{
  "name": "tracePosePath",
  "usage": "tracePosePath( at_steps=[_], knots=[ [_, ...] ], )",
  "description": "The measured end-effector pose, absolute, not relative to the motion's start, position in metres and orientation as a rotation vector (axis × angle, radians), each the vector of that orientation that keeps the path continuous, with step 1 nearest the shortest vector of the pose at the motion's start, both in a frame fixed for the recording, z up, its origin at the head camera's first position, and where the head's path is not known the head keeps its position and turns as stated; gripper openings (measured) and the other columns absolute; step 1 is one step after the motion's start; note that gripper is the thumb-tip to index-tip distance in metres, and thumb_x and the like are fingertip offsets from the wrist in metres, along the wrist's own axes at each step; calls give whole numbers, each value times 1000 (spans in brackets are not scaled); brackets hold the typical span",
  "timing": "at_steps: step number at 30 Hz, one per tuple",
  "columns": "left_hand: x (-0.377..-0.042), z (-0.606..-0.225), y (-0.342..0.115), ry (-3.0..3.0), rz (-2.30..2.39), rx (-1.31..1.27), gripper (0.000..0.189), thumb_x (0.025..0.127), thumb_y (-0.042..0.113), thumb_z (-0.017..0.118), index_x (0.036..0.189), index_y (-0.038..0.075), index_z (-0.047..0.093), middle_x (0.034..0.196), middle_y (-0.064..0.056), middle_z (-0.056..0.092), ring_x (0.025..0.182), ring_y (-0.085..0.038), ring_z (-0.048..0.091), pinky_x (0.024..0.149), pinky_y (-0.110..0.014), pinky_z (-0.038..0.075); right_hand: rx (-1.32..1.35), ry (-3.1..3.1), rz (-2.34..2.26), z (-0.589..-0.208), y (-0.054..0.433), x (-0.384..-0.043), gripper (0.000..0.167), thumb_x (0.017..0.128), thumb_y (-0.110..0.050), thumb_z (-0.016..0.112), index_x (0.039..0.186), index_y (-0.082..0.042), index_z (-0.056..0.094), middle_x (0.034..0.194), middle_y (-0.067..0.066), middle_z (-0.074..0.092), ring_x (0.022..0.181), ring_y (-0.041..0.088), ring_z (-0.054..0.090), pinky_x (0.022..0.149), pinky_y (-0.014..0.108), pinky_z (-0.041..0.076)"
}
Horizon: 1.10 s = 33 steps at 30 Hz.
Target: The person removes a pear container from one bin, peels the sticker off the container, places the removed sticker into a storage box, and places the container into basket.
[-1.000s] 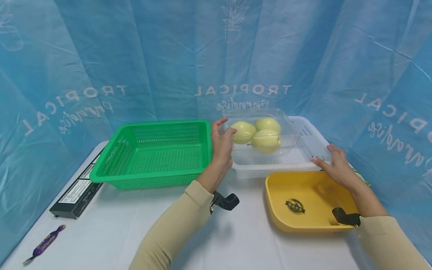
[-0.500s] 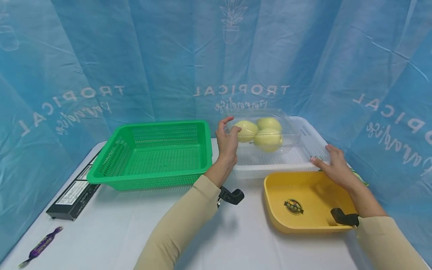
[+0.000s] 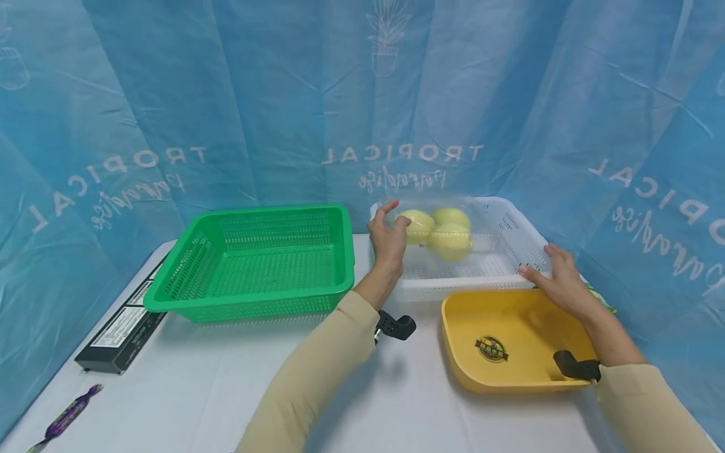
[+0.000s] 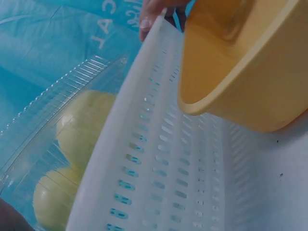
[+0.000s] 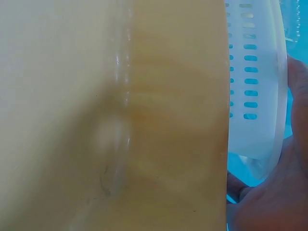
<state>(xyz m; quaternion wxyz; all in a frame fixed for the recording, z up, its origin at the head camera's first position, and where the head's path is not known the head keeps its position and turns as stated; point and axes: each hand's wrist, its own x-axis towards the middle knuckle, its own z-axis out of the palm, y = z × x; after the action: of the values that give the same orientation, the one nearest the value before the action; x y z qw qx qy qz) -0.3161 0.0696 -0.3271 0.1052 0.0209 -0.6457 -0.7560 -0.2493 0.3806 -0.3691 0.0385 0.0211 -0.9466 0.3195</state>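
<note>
My left hand (image 3: 389, 242) grips the left end of a clear plastic box (image 4: 60, 98) holding three smooth pale yellow-green fruits (image 3: 451, 238). The box sits low within the white perforated basket (image 3: 430, 285); whether it touches the bottom, I cannot tell. At that basket's front right corner, my right hand (image 3: 566, 286) holds the rim, thumb on the inner side and fingers outside. The right wrist view shows this hand (image 5: 284, 192) around the corner. Directly below my right forearm stands a yellow basin (image 3: 461, 371) with a round dark label, in front of the white basket.
A green perforated basket (image 3: 272, 299) stands to the left. Beside it lies a long black box (image 3: 119, 336) with white labels. A purple wrapped candy (image 3: 67, 418) lies at the near left. Part of a green packet (image 3: 603, 301) shows behind my right wrist. A blue curtain (image 3: 272, 94) closes off the back.
The left hand has moved a little right and down, and the clear box with the fruits has sunk lower into the white basket. The right hand keeps its hold on the rim.
</note>
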Motion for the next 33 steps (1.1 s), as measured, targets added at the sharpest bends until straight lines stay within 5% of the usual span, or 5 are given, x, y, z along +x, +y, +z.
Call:
tracePosePath(
  at_steps=[4,14,22,33],
  knots=[
    [-317,-332,72,-1932,-2205,58,45,84,11,55,126,23,57,142,-10,34,66,-17,34,58,-26,35,76,-2896,963,-371,381,-247,91,95,-46,48,146,13,0,149,38,-8,132,60,6,98,75,18],
    [-322,-342,77,-1946,-2183,94,47,80,6,55,123,25,59,140,-7,34,123,-28,36,81,-31,41,90,-2870,951,-373,381,-249,88,95,-45,50,146,13,6,149,38,-6,133,60,6,98,76,18],
    [-324,-345,81,-1941,-2138,58,47,77,5,58,120,22,62,137,-6,36,124,-25,36,92,-35,40,68,-2880,943,-370,380,-248,92,95,-47,49,146,12,1,149,39,-5,131,60,10,98,76,18],
    [-324,-345,84,-2038,-2072,67,45,78,9,59,121,23,61,137,-5,37,117,-23,37,82,-30,40,57,-2893,947,-370,380,-250,92,95,-48,49,146,12,0,149,38,-7,131,60,10,98,76,18]
  ],
)
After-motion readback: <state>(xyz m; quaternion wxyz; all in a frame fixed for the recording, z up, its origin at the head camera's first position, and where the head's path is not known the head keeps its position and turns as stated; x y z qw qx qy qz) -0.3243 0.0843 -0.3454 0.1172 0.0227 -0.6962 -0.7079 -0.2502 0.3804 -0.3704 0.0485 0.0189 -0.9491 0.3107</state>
